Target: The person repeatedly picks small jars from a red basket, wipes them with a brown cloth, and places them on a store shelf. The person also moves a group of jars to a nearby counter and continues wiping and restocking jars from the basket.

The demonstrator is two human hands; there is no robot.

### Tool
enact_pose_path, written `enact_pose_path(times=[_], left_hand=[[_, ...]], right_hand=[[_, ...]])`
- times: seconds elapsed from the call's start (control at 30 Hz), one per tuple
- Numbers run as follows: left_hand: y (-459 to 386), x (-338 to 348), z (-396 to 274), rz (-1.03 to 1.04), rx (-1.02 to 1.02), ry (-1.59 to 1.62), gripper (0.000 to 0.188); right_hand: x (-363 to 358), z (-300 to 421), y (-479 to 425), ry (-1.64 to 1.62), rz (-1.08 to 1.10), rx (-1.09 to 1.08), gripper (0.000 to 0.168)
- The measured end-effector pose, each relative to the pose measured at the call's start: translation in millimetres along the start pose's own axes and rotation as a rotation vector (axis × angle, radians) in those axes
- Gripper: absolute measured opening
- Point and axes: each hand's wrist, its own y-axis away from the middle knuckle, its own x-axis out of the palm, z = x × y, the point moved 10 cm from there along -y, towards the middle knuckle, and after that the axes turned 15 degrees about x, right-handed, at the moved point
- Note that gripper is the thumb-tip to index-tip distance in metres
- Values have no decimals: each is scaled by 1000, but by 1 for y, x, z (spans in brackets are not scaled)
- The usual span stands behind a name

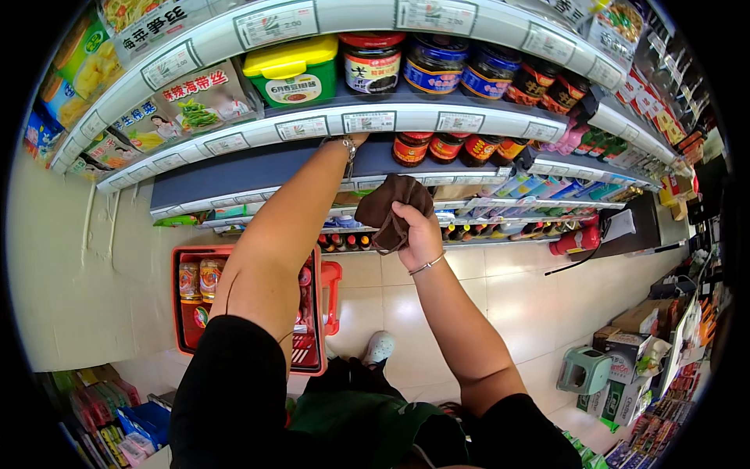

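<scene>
My left hand (358, 139) reaches into the shelf under the price rail; most of it is hidden, so what it touches does not show. Just right of it stands a row of red-lidded sauce jars (412, 149). My right hand (419, 230) grips a dark brown cloth (387, 202) in front of the lower shelves. On the shelf above are a green tub with a yellow lid (301, 76), a red-lidded jar (371, 63) and blue-lidded jars (436, 63). Below my left arm, a red shopping basket (320, 346) holds several jars (210, 280).
Price rails (302, 128) run along the shelf edges. Bottles (351, 241) line the lowest shelf. A red fire extinguisher (574, 240) lies at the right end of the shelving. A green plastic stool (584, 370) and cartons (627, 357) stand on the right, and packaged goods (140, 422) at lower left.
</scene>
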Motion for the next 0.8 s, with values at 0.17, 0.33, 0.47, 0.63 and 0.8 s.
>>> enact_pose_path(times=[0.17,0.33,0.47,0.63,0.8], left_hand=[[-12,7,11,53,-13,-7,48],[-2,12,13,39,-2,20,50],[9,4,12,4,20,50,52],[47,-34,0,-80,41,237,54],[151,-92,-3,-192,-352,946,43]], right_hand=[[3,-21,13,-12,-30,20,44],[-14,-34,15,24,-100,14,43],[-18,-31,16,-5,-113,-18,44],[-15,-32,32,-50,-99,-27,41],[3,-48,52,-104,-42,-24,42]])
